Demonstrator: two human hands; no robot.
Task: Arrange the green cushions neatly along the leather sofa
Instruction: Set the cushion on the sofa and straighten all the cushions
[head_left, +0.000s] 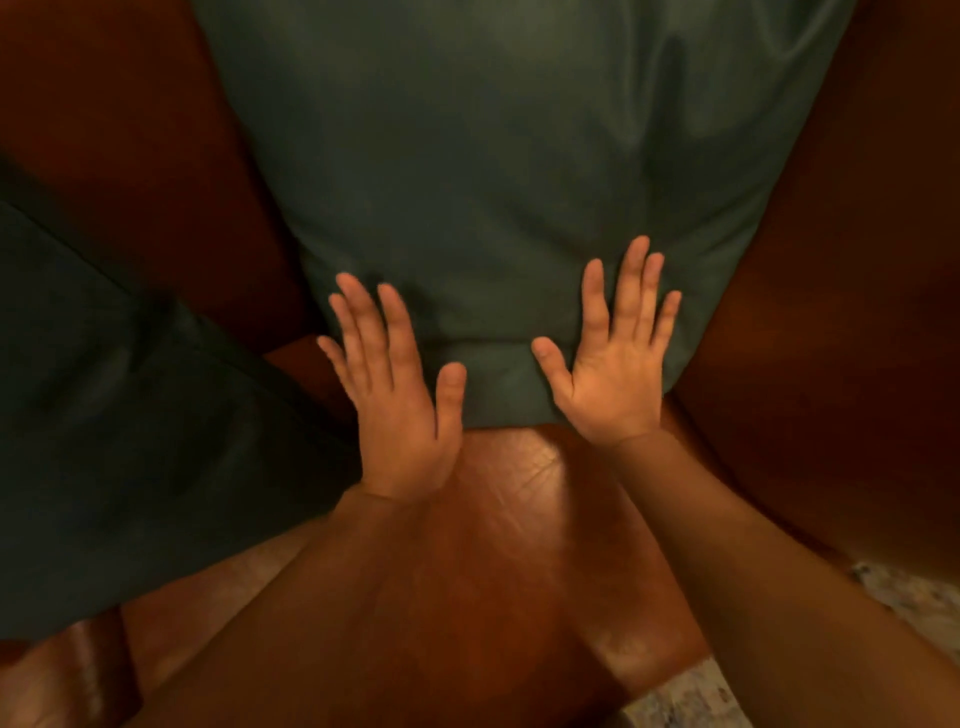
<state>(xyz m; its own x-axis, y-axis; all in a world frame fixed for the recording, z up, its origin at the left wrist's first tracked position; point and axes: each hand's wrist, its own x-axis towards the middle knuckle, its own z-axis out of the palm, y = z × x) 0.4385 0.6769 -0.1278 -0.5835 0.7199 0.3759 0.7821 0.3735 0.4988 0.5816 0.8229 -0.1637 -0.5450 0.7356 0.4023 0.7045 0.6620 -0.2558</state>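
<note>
A large green cushion (493, 171) stands against the back of the brown leather sofa (519, 519), filling the upper middle of the view. My left hand (400, 405) lies flat with fingers spread at the cushion's lower left corner. On the lower right corner, my right hand (615, 358) also presses flat, fingers spread. Neither hand grips anything. A second green cushion (130, 415) lies to the left on the seat, its near corner close beside my left wrist.
The sofa's leather back (135, 130) shows at upper left, and a leather armrest or side (841, 322) rises on the right. Pale patterned floor (904, 597) is visible at the lower right, beyond the seat's front edge.
</note>
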